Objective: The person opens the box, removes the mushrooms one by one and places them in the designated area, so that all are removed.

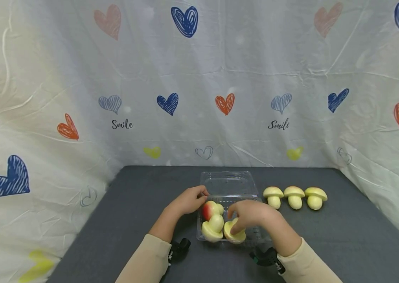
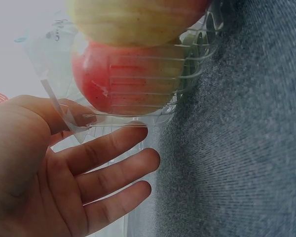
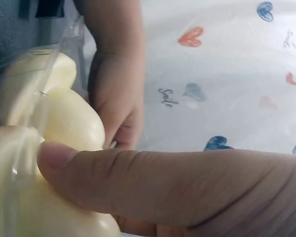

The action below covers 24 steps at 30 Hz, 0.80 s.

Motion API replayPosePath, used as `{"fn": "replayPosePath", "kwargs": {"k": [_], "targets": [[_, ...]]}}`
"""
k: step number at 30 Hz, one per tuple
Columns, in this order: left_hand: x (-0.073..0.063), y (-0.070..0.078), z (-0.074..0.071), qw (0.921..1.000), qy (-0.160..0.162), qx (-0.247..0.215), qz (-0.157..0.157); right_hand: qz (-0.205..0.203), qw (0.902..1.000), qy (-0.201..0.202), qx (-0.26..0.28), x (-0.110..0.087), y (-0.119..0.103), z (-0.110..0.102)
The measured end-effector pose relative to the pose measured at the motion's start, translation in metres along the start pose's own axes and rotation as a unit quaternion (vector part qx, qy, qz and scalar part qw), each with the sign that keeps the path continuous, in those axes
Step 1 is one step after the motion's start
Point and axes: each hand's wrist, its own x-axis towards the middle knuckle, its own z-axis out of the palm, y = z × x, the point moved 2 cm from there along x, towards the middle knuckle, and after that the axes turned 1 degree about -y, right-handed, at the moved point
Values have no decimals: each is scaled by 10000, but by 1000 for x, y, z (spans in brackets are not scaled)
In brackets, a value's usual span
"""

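A clear plastic clamshell container [image 1: 254, 233] lies on the table with its hinged lid [image 1: 228, 184] folded open toward the back. My left hand [image 1: 189, 199] is at its left side; the left wrist view has the thumb and index finger pinching the clear wall while the other fingers spread below. Inside sit a toy mushroom with a red-blushed cap [image 1: 208, 211] and a pale yellow mushroom [image 1: 212, 232] in front of it. At the container's front, my right hand [image 1: 252, 213] grips another yellow mushroom [image 1: 235, 237], thumb against it, partly covering it.
To the right of the container, three yellow mushrooms stand in a row: a left one [image 1: 273, 194], a middle one [image 1: 294, 195] and a right one [image 1: 315, 196]. Behind the dark grey table [image 1: 142, 220] hangs a white curtain [image 1: 199, 133] printed with hearts.
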Motion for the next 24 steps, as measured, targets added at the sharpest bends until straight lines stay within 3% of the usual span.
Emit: {"fn": "replayPosePath", "kwargs": {"k": [11, 17, 24], "targets": [[0, 1, -1, 10000, -3, -2, 43, 58, 9992, -291, -252, 4, -2, 5], [0, 0, 0, 10000, 16, 45, 19, -199, 9974, -449, -531, 0, -2, 2], [-1, 1, 0, 10000, 24, 13, 63, -115, 9995, -270, -107, -5, 4, -5]]}}
